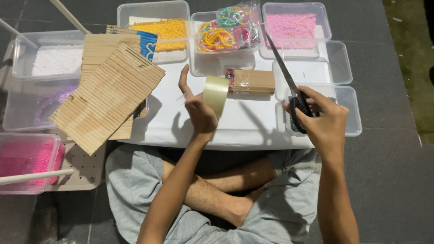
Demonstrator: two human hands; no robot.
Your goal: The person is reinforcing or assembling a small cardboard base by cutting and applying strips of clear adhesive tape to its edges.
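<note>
On a white desk (253,124) over grey floor, bead tubs (296,22) ring the hands: left hand (199,110) pinching tape roll (215,94), right hand (323,119) gripping scissors (289,83)

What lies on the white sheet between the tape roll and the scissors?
In the head view, a wrapped bundle of wooden sticks lies between the tape roll and the scissors.

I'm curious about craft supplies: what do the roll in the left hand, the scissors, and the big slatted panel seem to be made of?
The roll in the left hand looks like clear, glossy plastic tape; it is pale and see-through. The scissors in the right hand seem to have shiny metal blades and black, probably plastic, handles. The slatted panel looks like unpainted matte wood: flat tan sticks side by side.
</note>
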